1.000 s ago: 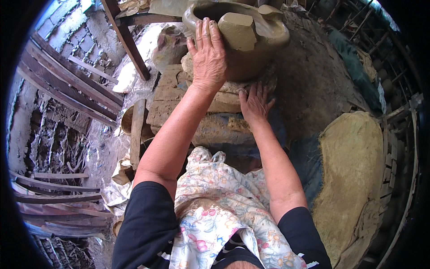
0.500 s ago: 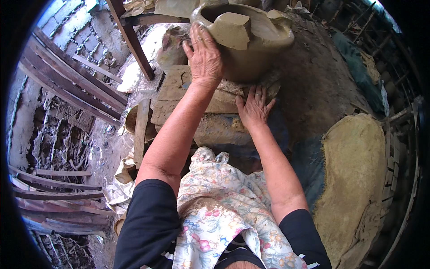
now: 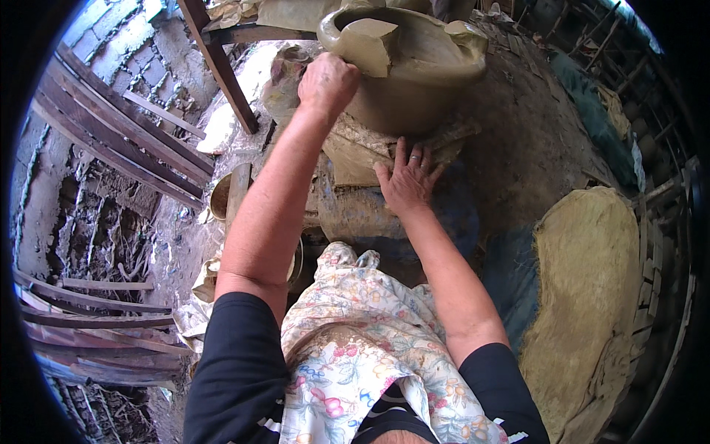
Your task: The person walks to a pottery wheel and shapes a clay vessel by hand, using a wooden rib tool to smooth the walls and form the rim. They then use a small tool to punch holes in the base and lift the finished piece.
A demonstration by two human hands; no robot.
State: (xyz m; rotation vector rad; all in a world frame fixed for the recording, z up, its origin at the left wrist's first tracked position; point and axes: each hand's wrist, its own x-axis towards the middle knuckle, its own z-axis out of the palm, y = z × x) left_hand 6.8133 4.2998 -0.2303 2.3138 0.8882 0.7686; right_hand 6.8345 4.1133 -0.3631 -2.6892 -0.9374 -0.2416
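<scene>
A wet grey-brown clay vessel point(image 3: 403, 103) with a wide rim and raised lugs stands in front of me. It rests on a dusty slab-like board point(image 3: 353, 159) on top of a rounded, blue-stained support point(image 3: 355, 207). My left hand point(image 3: 329, 80) is closed in a fist against the vessel's left side, just under the rim. What its curled fingers hold, if anything, is hidden. Below the vessel's base, my right hand point(image 3: 411, 180) lies with fingers spread on the board's near edge, wearing a ring.
A wooden frame leg point(image 3: 225, 81) rises at the far left, close to the vessel. Dark planks point(image 3: 126, 129) lean along the left wall. A yellowish sack point(image 3: 588, 281) lies on the right, beside a blue sheet point(image 3: 506, 296). Floral cloth point(image 3: 362, 333) covers my lap.
My left hand has gone from flat and open on the vessel to a fist, a little lower. The board has turned beneath the vessel, and my right hand has shifted slightly left.
</scene>
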